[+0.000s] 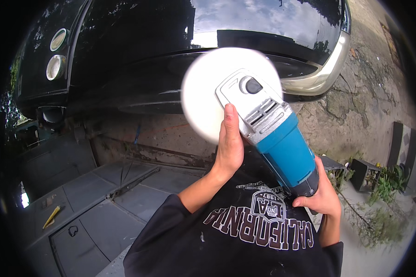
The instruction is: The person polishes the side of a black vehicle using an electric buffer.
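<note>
A teal power polisher (286, 149) with a silver gear head and a black rear end is held in both hands. My left hand (230, 142) grips the side of the gear head, thumb up along it, the other fingers hidden. Around the black rear of the body, my right hand (320, 192) is closed, its thumb on the near side. A round white polishing pad (202, 93) shows beneath the head, its rim blurred. Behind it lies the side edge of a glossy black car's hood (142, 38); whether pad and paint touch, I cannot tell.
Two round containers (55, 67) sit on the car at the left, above a side mirror (52, 114). The headlight (327, 74) is at the right. Grey metal panels (124, 200) with a yellow tube (52, 216) fill the lower left. Planters (364, 175) stand beyond cracked concrete (360, 97).
</note>
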Action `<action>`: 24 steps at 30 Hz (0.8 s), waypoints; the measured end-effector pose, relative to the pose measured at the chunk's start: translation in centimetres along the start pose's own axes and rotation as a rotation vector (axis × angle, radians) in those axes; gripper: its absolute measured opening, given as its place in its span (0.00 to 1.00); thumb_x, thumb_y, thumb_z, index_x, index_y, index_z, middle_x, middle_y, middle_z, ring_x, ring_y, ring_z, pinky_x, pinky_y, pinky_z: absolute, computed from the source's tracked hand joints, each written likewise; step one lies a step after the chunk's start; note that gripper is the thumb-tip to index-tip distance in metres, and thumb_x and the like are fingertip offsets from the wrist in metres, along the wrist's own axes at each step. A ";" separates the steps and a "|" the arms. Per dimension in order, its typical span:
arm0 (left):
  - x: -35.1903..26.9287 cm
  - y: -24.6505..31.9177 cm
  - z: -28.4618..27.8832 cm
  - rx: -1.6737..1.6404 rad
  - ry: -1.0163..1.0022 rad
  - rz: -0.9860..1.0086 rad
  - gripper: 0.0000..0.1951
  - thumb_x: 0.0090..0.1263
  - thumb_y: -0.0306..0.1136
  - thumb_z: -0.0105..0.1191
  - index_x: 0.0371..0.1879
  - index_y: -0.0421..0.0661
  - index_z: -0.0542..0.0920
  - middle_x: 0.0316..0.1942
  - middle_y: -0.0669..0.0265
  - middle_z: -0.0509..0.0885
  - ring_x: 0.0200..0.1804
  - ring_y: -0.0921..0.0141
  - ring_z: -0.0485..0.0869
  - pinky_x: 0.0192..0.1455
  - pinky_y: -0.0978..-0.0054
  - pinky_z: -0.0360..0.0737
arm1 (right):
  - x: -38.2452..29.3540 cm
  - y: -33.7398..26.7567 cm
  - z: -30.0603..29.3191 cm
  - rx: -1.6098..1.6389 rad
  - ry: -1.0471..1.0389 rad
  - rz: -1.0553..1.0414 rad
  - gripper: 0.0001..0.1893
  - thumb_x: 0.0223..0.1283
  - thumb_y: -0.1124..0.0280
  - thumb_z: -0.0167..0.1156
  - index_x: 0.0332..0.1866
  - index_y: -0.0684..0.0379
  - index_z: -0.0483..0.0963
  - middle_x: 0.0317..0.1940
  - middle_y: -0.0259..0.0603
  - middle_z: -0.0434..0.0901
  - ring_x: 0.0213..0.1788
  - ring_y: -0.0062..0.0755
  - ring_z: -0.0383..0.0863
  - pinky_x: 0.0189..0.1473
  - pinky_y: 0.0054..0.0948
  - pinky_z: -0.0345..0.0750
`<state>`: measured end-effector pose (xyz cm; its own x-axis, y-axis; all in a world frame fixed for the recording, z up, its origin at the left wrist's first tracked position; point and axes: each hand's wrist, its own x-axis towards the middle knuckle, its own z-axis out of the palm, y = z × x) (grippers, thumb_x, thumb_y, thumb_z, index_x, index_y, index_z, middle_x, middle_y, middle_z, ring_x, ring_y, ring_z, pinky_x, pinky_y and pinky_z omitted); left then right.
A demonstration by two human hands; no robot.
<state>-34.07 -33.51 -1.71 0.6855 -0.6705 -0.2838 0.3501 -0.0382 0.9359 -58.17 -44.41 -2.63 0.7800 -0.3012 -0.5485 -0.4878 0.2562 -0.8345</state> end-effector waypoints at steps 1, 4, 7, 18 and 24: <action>0.0 -0.1 0.8 0.004 -0.074 -0.009 0.38 0.82 0.62 0.27 0.74 0.39 0.60 0.70 0.58 0.70 0.69 0.68 0.71 0.73 0.68 0.67 | -0.5 0.3 -0.3 0.062 0.024 0.038 0.76 0.21 0.46 0.88 0.77 0.69 0.48 0.70 0.54 0.68 0.73 0.43 0.66 0.74 0.38 0.61; 0.1 -0.6 1.8 0.024 -0.110 -0.032 0.37 0.83 0.61 0.27 0.74 0.38 0.59 0.71 0.58 0.69 0.71 0.68 0.69 0.74 0.68 0.65 | -1.4 1.0 -0.7 0.100 0.061 0.033 0.76 0.22 0.45 0.87 0.78 0.70 0.47 0.70 0.55 0.67 0.73 0.43 0.66 0.74 0.38 0.60; 0.1 0.0 0.8 0.036 -0.068 -0.057 0.39 0.81 0.64 0.29 0.74 0.40 0.60 0.70 0.58 0.71 0.69 0.68 0.72 0.72 0.68 0.68 | -0.6 1.0 -0.5 -0.026 0.027 -0.042 0.69 0.25 0.50 0.88 0.76 0.60 0.52 0.67 0.54 0.71 0.71 0.47 0.70 0.72 0.41 0.65; 0.9 8.7 -12.9 -0.016 0.468 0.194 0.41 0.77 0.69 0.34 0.72 0.43 0.65 0.65 0.54 0.77 0.62 0.61 0.80 0.63 0.63 0.79 | 9.7 -10.6 7.6 -0.159 -0.411 -0.296 0.62 0.48 0.47 0.78 0.75 0.68 0.42 0.43 0.69 0.82 0.49 0.66 0.84 0.55 0.44 0.78; 1.3 11.7 -14.8 -0.029 0.522 0.211 0.41 0.77 0.69 0.31 0.70 0.43 0.68 0.61 0.52 0.80 0.58 0.58 0.83 0.57 0.61 0.85 | 12.8 -14.9 9.6 -0.197 -0.586 -0.135 0.65 0.42 0.44 0.80 0.77 0.61 0.43 0.56 0.68 0.77 0.60 0.66 0.78 0.62 0.46 0.74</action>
<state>-19.64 -23.82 5.76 0.9648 -0.2059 -0.1635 0.1835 0.0819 0.9796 -37.21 -43.29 3.27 0.8977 0.2486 -0.3637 -0.3892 0.0607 -0.9192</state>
